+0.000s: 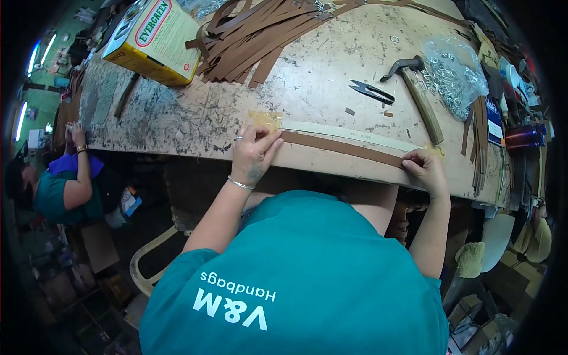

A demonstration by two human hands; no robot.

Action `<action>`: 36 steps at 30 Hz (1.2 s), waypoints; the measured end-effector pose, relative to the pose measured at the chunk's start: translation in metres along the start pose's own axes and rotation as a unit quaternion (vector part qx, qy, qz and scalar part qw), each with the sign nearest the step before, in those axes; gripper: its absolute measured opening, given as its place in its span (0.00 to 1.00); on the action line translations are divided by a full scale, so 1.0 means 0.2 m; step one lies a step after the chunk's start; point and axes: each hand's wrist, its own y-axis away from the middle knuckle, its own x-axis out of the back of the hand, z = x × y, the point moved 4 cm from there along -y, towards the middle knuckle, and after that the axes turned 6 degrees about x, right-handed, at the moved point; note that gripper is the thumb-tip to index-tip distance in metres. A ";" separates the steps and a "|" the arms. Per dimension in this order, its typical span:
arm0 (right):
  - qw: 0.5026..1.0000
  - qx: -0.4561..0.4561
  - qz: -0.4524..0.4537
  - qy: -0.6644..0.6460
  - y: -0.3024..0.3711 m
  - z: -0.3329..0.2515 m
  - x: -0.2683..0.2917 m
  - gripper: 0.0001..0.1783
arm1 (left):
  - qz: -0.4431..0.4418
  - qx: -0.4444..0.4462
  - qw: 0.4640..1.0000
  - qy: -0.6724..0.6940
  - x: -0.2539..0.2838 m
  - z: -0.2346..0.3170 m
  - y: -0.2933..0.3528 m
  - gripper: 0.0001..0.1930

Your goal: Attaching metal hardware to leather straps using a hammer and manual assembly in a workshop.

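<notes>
A flat brown strap (343,148) lies straight along the near edge of the table, just below a pale strip (355,136) that looks like a measuring guide. Yellowish tape (265,120) covers the pale strip's left end. My left hand (255,152) grips the strap's left end, its fingers pressed down beside the tape. At the other end, my right hand (427,168) pinches the strap between thumb and fingers. The strap looks taut between both hands.
Brown straps (260,35) are heaped at the back, beside a large tin (157,44). To the right lie thread snips (373,92), a hammer (421,103) and a plastic bag of metal rings (452,77). A person in green (71,183) works at the far left.
</notes>
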 end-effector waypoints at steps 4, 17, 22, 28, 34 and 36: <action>1.000 0.015 0.019 0.000 0.00 0.03 0.01 0.04 | 0.016 0.006 1.000 0.007 -0.01 0.00 0.00 0.08; 0.998 0.017 0.061 0.024 0.01 0.06 0.00 0.06 | 0.032 0.013 0.999 -0.009 -0.02 0.02 -0.01 0.07; 0.874 0.143 0.308 0.346 0.15 -0.07 -0.02 0.20 | 0.012 0.038 0.999 0.027 -0.02 0.01 0.00 0.07; 0.869 0.086 0.317 0.369 0.31 0.02 -0.31 0.30 | 0.000 0.023 0.998 0.053 -0.03 -0.02 -0.01 0.08; 0.866 0.060 0.320 0.378 0.33 0.03 -0.31 0.31 | -0.018 0.027 0.997 0.066 -0.04 0.01 -0.01 0.09; 0.874 0.052 0.301 0.377 0.32 0.03 -0.30 0.32 | -0.024 0.049 0.995 0.089 -0.04 0.01 -0.01 0.09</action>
